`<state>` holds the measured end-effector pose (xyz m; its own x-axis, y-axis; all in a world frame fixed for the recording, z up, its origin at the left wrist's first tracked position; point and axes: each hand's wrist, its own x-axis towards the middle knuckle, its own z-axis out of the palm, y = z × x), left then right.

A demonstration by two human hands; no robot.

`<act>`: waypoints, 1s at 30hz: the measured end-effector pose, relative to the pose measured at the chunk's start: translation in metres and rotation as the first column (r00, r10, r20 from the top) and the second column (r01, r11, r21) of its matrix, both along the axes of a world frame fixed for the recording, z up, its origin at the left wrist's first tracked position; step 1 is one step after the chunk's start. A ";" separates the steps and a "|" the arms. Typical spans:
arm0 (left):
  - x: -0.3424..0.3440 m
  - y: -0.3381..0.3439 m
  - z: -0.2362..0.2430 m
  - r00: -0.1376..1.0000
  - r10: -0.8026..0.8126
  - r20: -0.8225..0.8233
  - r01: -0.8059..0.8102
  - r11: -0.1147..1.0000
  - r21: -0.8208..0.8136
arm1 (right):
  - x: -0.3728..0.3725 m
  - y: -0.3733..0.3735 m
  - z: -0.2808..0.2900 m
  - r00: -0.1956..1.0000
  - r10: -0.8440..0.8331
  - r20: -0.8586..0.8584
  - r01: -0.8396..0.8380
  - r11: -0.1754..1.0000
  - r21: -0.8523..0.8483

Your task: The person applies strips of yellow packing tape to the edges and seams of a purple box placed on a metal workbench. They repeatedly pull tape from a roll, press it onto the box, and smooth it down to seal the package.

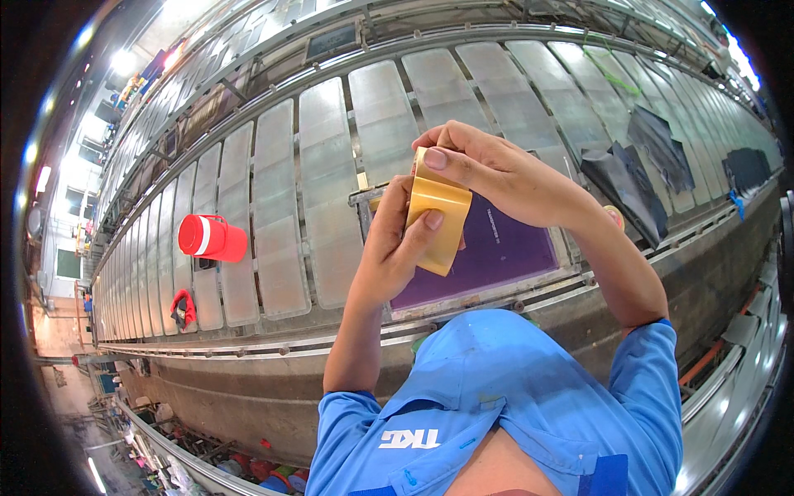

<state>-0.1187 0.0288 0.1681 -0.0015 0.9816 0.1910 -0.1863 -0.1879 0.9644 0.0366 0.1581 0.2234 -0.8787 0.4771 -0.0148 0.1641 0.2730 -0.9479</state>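
Both my hands, left (395,248) and right (488,169), pinch tape (437,217) at frame centre, fingers closed. Step, judged: peeling strip free. Next needs steady pull over purple screen (496,252).

Glossy tan tape (438,219) — matt grey metal pallets (327,190).

You wear a bright blue short-sleeved shirt (496,388). Both sleeves end above the elbow, so your forearms are bare. A collar folds open at the neck, with a darker blue panel low on your right chest. White lettering sits on your left chest. Your left hand (397,240) and right hand (496,169) are bare: no gloves, rings or watch visible.
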 end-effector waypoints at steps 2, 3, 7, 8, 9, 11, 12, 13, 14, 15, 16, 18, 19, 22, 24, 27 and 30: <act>0.001 -0.001 0.000 1.000 0.016 0.001 -0.016 1.000 -0.009 | -0.001 0.000 0.001 0.999 -0.032 0.021 0.031 0.997 0.067; 0.002 0.000 0.000 0.999 0.034 -0.004 -0.034 0.999 -0.011 | -0.001 -0.001 0.000 0.998 -0.050 0.032 0.046 0.994 0.100; 0.006 -0.003 0.003 0.997 0.077 -0.010 -0.077 0.997 -0.023 | -0.006 -0.005 -0.003 0.995 -0.086 0.058 0.077 0.987 0.142; 0.005 -0.003 0.003 0.997 0.070 -0.017 -0.070 0.997 -0.022 | -0.007 -0.006 -0.003 0.993 -0.096 0.062 0.086 0.984 0.158; 0.003 -0.003 0.002 0.998 0.063 -0.024 -0.063 0.998 -0.020 | -0.008 -0.008 -0.003 0.992 -0.107 0.067 0.094 0.980 0.173; 0.002 -0.002 0.001 0.998 0.057 -0.033 -0.058 0.998 -0.020 | -0.008 -0.009 -0.004 0.990 -0.118 0.077 0.100 0.974 0.203; 0.002 -0.002 0.001 0.998 0.058 -0.036 -0.059 0.998 -0.020 | -0.008 -0.009 -0.005 0.989 -0.125 0.083 0.105 0.970 0.218; 0.003 -0.001 0.000 0.997 0.059 -0.039 -0.060 0.998 -0.021 | -0.008 -0.008 -0.007 0.990 -0.121 0.074 0.102 0.968 0.228; 0.004 -0.001 0.001 0.998 0.064 -0.020 -0.065 0.998 -0.019 | -0.008 -0.006 -0.008 0.991 -0.118 0.063 0.100 0.966 0.238; 0.006 -0.001 0.001 0.998 0.068 -0.001 -0.068 0.998 -0.017 | -0.008 -0.004 -0.010 0.992 -0.116 0.052 0.100 0.963 0.248; 0.008 -0.001 0.001 0.997 0.072 0.018 -0.072 0.997 -0.015 | -0.008 -0.002 -0.013 0.993 -0.111 0.032 0.100 0.963 0.251; 0.013 -0.002 0.004 0.992 0.117 0.043 -0.115 0.993 -0.034 | -0.010 0.002 -0.019 0.995 -0.104 -0.008 0.102 0.961 0.257; 0.013 -0.002 0.004 0.992 0.114 0.057 -0.111 0.993 -0.042 | -0.010 0.003 -0.022 0.994 -0.107 -0.018 0.108 0.962 0.250; 0.010 -0.001 -0.001 0.992 0.057 0.109 -0.051 0.997 -0.057 | -0.009 0.004 -0.025 0.992 -0.118 -0.036 0.123 0.965 0.231; 0.012 -0.001 0.001 0.991 0.083 0.105 -0.078 0.995 -0.057 | -0.010 0.004 -0.027 0.992 -0.126 -0.028 0.129 0.970 0.208; 0.014 0.001 0.001 0.990 0.069 0.125 -0.061 0.996 -0.064 | -0.009 0.005 -0.030 0.990 -0.136 -0.038 0.141 0.969 0.201; 0.014 0.001 0.000 0.989 0.047 0.139 -0.039 0.997 -0.062 | -0.008 0.004 -0.030 0.989 -0.142 -0.036 0.146 0.968 0.206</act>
<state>-0.1044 0.0302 0.1684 -0.0663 0.9896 0.1280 -0.3135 -0.1425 0.9388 0.0282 0.1624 0.1933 -0.7997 0.5893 0.1152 0.1972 0.4389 -0.8766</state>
